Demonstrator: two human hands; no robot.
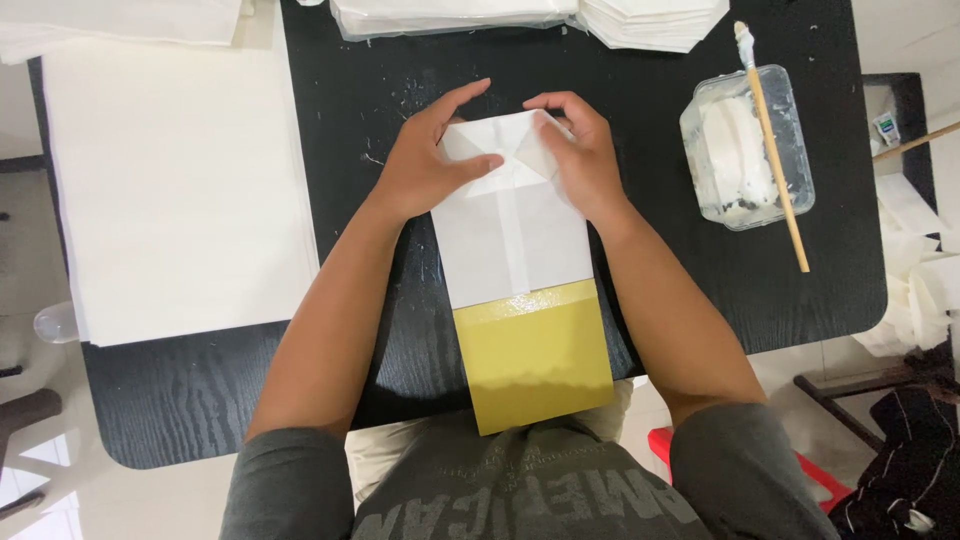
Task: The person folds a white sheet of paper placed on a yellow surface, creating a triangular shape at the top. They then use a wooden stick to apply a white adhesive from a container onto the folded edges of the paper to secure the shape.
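Bench (pixel 700 300): I see a black wood-grain bench filling most of the frame, its near edge rounded toward me.
Paper stack (pixel 180 180): a large pile of white sheets covers the left of the frame, well apart from both hands.
Folded bags (pixel 530 15): flat white stacks lie along the top edge of the frame.
White paper bag (pixel 515 235): in the centre, lying flat, its long axis running from the upper centre down toward my body; the far end is folded into triangular flaps.
Yellow board (pixel 535 360): it sticks out of the bag's near end and overhangs the bench edge.
Glue tub (pixel 745 150): a clear tub of white paste sits right of centre, near the right hand but not touching it.
Brush (pixel 775 150): a wooden-handled brush rests slantwise across the tub.
Left hand (pixel 425 165): its grip is narrow, fingers and thumb pressing the bag's upper-left flap.
Right hand (pixel 580 150): its grip is curled and narrow, pinching the upper-right flap.
Key relation: the fold lies directly between the two hands, equally near both.
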